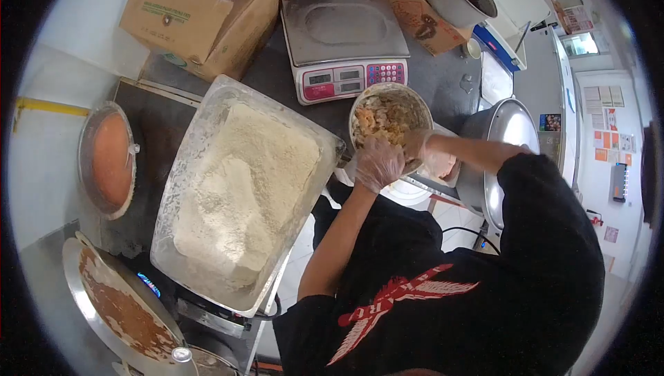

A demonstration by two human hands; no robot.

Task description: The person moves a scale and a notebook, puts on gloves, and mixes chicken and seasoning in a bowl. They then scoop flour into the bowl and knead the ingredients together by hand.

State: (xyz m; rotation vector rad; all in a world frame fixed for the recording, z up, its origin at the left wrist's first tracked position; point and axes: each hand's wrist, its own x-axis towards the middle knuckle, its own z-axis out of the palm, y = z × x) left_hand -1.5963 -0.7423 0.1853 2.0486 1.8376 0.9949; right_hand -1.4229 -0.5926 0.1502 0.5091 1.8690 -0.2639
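Observation:
A round metal bowl [425, 107] holds wet, batter-coated pieces [379, 118] that look like raw meat. My left hand [378, 163], in a clear plastic glove, reaches over the near rim with its fingers bent down into the mixture. Beside it, my right hand [417, 146], also gloved, dips into the bowl's right side, and its fingers are hidden there. Left of the bowl, a large translucent tub [178, 168] holds pale flour [242, 182], heaped unevenly.
A digital scale [346, 37] stands behind the bowl, near open cardboard boxes [187, 20]. Large metal pots [508, 161] are at the right. On the left are a pan of orange-brown contents [112, 158] and a wok [86, 286] near a lit blue flame [149, 285].

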